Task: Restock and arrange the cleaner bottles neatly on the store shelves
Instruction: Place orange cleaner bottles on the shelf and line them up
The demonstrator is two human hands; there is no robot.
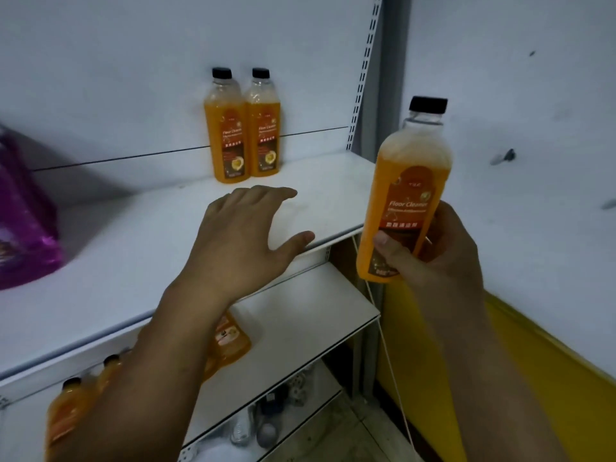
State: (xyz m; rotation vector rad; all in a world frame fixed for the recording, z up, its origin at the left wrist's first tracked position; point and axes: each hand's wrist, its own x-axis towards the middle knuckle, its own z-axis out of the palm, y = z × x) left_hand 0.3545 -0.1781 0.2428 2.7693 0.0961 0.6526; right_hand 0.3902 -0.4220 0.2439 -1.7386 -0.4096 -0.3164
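right hand (pixel 430 251) is gripping the orange bottle (pixel 405 195) low; left hand (pixel 246 235) hovers relaxed, holding nothing; I'd set it label-forward beside the two shelved bottles (pixel 245 128) beyond the left fingertips

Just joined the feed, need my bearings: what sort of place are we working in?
Probably a store aisle: white shelves on a slotted upright, two identical Floor Cleaner bottles standing at the back, and a third bottle in the right hand.

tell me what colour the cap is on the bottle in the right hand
Black, seen in the head view on the held floor cleaner bottle.
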